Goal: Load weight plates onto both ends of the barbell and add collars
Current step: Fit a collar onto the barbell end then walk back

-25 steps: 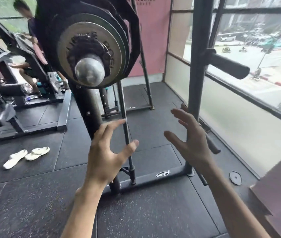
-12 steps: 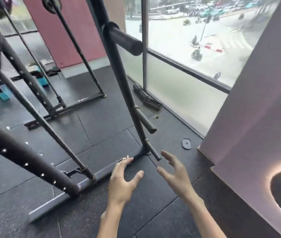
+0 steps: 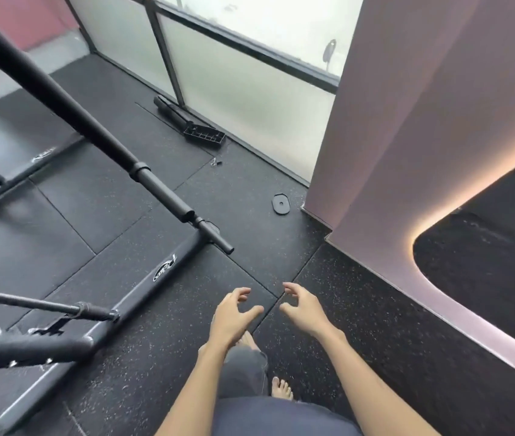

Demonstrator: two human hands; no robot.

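My left hand [image 3: 232, 316] and my right hand [image 3: 303, 309] hover side by side over the black rubber floor, fingers loosely curled, holding nothing. A small black weight plate [image 3: 281, 203] lies flat on the floor ahead, close to the pink wall's corner. The black rack upright [image 3: 92, 130] with its storage pegs [image 3: 215, 239] slants across the left. The loaded barbell is out of view.
The rack's grey base rail [image 3: 143, 287] runs diagonally at lower left. A black tube and a ribbed tray [image 3: 204, 135] lie against the frosted window [image 3: 234, 86]. A pink wall [image 3: 422, 136] closes the right side. My bare feet [image 3: 281, 388] show below.
The view has swung right and down, away from the loaded barbell end to the floor by the window. Both hands have dropped lower and their fingers have curled in a little.
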